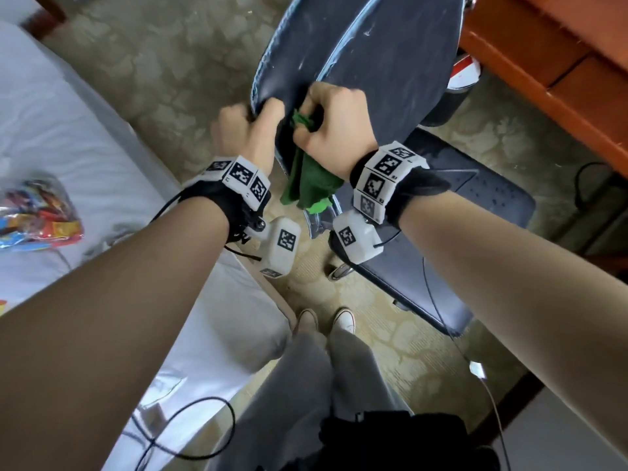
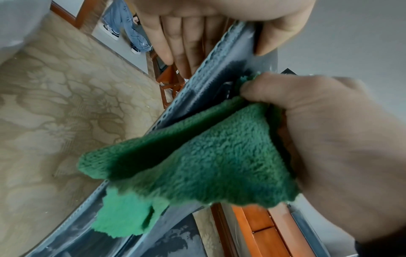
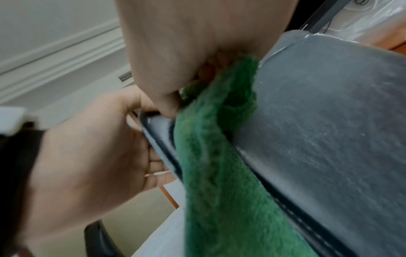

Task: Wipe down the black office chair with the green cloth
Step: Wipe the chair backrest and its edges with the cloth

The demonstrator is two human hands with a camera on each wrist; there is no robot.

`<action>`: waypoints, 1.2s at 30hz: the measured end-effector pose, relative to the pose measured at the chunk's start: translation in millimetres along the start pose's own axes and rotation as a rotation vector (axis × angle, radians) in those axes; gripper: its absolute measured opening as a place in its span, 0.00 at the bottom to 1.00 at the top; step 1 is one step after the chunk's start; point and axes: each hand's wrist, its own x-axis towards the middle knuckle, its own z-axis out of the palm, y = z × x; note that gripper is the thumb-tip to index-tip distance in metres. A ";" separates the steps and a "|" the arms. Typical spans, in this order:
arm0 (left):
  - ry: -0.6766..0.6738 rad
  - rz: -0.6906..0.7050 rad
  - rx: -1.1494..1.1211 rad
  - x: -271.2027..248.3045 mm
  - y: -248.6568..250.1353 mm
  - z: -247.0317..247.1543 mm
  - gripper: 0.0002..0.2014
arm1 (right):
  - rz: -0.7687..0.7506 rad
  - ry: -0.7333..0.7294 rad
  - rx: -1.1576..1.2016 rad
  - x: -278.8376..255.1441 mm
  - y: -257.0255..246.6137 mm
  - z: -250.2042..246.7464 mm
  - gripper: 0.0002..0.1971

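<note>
My left hand (image 1: 246, 130) is gripping the edge of the chair (image 1: 390, 56) back, fingers curled round it, while my right hand (image 1: 334, 122) is clutching the bunched cloth (image 1: 307, 180) against its padding.

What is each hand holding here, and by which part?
The left hand grips the black office chair's backrest by its top edge. The right hand holds the fluffy green cloth bunched at its upper end, the rest hanging.
</note>
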 end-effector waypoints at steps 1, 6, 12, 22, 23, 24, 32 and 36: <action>-0.001 -0.015 -0.002 1.0 1.2 -0.3 0.20 | 0.028 0.023 -0.005 5.5 1.2 -2.8 0.04; -0.016 -0.020 0.000 0.4 7.1 -1.8 0.18 | 0.192 0.152 -0.083 41.3 6.0 -26.4 0.08; -0.064 -0.039 0.020 1.5 10.5 -8.3 0.19 | 0.009 0.016 -0.109 5.7 -5.9 -6.0 0.05; -0.068 -0.110 0.050 1.8 21.5 -9.2 0.22 | 0.108 0.135 -0.141 43.9 5.8 -26.2 0.08; -0.069 -0.112 0.024 3.9 20.5 -7.4 0.22 | 0.118 0.134 -0.171 50.7 6.6 -30.1 0.09; -0.070 -0.116 0.001 5.8 19.8 -6.7 0.23 | 0.122 0.123 -0.199 55.6 6.6 -32.7 0.10; -0.037 -0.158 -0.016 5.1 22.3 0.1 0.17 | -0.067 -0.021 -0.079 6.7 -3.5 -0.8 0.05; -0.026 -0.212 -0.036 6.0 24.7 0.0 0.15 | -0.086 -0.032 -0.071 13.5 0.4 -3.7 0.06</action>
